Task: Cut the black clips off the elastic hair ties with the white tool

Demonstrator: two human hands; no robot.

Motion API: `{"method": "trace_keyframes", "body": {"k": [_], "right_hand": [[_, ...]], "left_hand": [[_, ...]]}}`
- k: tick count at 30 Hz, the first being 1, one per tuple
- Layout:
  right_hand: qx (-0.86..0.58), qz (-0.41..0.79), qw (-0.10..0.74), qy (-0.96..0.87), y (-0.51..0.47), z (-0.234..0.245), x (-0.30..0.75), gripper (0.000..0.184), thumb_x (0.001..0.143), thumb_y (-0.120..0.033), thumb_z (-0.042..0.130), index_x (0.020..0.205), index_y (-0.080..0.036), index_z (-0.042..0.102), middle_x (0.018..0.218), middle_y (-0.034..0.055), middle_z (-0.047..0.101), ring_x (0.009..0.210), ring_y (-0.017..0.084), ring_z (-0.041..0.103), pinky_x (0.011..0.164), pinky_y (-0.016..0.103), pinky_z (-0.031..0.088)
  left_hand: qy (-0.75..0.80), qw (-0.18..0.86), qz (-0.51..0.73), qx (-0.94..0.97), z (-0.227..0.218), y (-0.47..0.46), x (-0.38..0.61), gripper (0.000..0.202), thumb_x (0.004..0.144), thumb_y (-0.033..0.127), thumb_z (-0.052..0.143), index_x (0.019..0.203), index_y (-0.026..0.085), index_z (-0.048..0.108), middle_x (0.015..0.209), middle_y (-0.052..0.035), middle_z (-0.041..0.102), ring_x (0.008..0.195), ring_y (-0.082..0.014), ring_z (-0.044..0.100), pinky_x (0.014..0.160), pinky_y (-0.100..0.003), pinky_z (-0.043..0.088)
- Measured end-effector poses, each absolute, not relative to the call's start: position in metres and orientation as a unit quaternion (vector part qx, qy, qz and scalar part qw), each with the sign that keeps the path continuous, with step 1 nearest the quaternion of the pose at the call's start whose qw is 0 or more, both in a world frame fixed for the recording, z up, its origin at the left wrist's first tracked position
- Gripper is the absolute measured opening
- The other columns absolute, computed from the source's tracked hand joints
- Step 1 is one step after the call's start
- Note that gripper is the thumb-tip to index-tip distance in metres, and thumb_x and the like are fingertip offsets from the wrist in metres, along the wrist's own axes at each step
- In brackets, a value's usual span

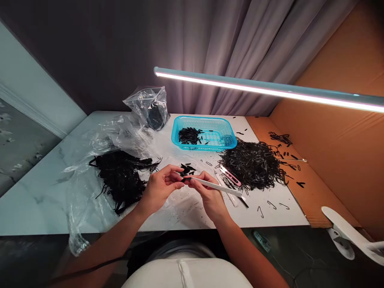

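My left hand (159, 189) pinches a small black strip (186, 180) between thumb and fingers, close to my right hand (209, 195). The right hand grips a slim white craft knife (216, 187), its tip at the black strip. A pile of black rubbery strips (252, 165) lies to the right of my hands, and a darker tangled heap (120, 178) lies on clear plastic film to the left. Just past my right hand lies a pink-handled knife (230, 176). A few short black pieces (186, 169) lie directly beyond my fingers.
A blue plastic basket (204, 133) holds cut black pieces. A clear bag (149, 107) stands at the back of the marble-patterned table (45, 200). Cardboard (303, 188) lines the right side. A lamp bar (270, 88) runs overhead, and a white clamp (342, 228) grips the table's right corner.
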State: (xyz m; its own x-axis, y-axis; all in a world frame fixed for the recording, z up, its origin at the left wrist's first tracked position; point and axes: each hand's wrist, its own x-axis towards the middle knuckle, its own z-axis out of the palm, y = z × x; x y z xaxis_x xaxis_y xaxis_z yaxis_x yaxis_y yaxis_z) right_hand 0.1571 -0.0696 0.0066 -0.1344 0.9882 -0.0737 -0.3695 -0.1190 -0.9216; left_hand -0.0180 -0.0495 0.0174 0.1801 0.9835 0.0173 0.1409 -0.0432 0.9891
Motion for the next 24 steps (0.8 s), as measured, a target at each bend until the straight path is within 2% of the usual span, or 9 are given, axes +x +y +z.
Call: {"method": "trace_keyframes", "body": {"k": [5,8,11,14,18,21,24], "right_hand": [[-0.421,0.591,0.539,-0.428,-0.070,0.005,0.154,0.019,0.085,-0.035,0.068,0.080,-0.019,0.059,0.100,0.0039,0.070,0.093,0.018,0.063,0.086,0.032,0.045],[-0.422,0.581,0.555,-0.419,-0.069,0.005,0.151,0.020,0.085,-0.035,0.068,0.079,-0.019,0.059,0.102,0.0042,0.070,0.093,0.019,0.064,0.086,0.033,0.045],[-0.414,0.582,0.566,-0.410,-0.067,0.007,0.150,0.017,0.086,-0.036,0.067,0.085,-0.019,0.063,0.103,0.0048,0.070,0.094,0.019,0.064,0.088,0.034,0.047],[-0.440,0.556,0.568,-0.419,-0.064,0.008,0.153,0.020,0.087,-0.039,0.065,0.092,-0.020,0.067,0.100,0.0049,0.069,0.095,0.020,0.064,0.088,0.033,0.048],[-0.463,0.535,0.563,-0.426,-0.061,0.008,0.158,0.021,0.087,-0.040,0.064,0.091,-0.020,0.068,0.104,0.0056,0.069,0.096,0.020,0.064,0.086,0.033,0.047],[-0.457,0.531,0.557,-0.447,-0.062,0.008,0.154,0.021,0.088,-0.040,0.063,0.083,-0.020,0.064,0.106,0.0058,0.069,0.094,0.019,0.063,0.081,0.031,0.047],[-0.447,0.538,0.544,-0.464,-0.065,0.009,0.147,0.023,0.088,-0.039,0.063,0.076,-0.019,0.059,0.104,0.0055,0.069,0.089,0.018,0.062,0.077,0.030,0.046]], "left_hand": [[0.451,0.462,0.445,0.621,0.018,-0.049,-0.015,0.038,0.081,0.014,0.069,0.117,0.026,0.067,0.083,0.0020,0.064,0.081,-0.0113,0.061,0.083,-0.025,0.051],[0.448,0.441,0.444,0.639,0.013,-0.047,-0.013,0.020,0.085,0.015,0.063,0.102,0.022,0.072,0.088,-0.0012,0.065,0.085,-0.0128,0.061,0.080,-0.025,0.049],[0.449,0.486,0.464,0.589,0.005,-0.043,-0.009,0.007,0.086,0.022,0.064,0.088,0.017,0.069,0.086,-0.0023,0.067,0.081,-0.0133,0.063,0.078,-0.027,0.050],[0.450,0.543,0.505,0.498,0.002,-0.039,-0.007,0.014,0.086,0.029,0.066,0.087,0.016,0.064,0.085,-0.0027,0.069,0.080,-0.0139,0.065,0.080,-0.029,0.052],[0.445,0.599,0.507,0.432,0.003,-0.037,-0.009,0.022,0.083,0.033,0.069,0.094,0.015,0.063,0.089,-0.0041,0.070,0.085,-0.0151,0.067,0.085,-0.033,0.053],[0.457,0.599,0.470,0.461,0.004,-0.039,-0.009,0.032,0.075,0.032,0.078,0.100,0.016,0.066,0.092,-0.0035,0.069,0.083,-0.0146,0.065,0.077,-0.029,0.054],[0.480,0.564,0.462,0.488,0.005,-0.040,-0.007,0.029,0.069,0.028,0.082,0.092,0.015,0.069,0.082,-0.0020,0.069,0.075,-0.0124,0.061,0.069,-0.025,0.050]]}}
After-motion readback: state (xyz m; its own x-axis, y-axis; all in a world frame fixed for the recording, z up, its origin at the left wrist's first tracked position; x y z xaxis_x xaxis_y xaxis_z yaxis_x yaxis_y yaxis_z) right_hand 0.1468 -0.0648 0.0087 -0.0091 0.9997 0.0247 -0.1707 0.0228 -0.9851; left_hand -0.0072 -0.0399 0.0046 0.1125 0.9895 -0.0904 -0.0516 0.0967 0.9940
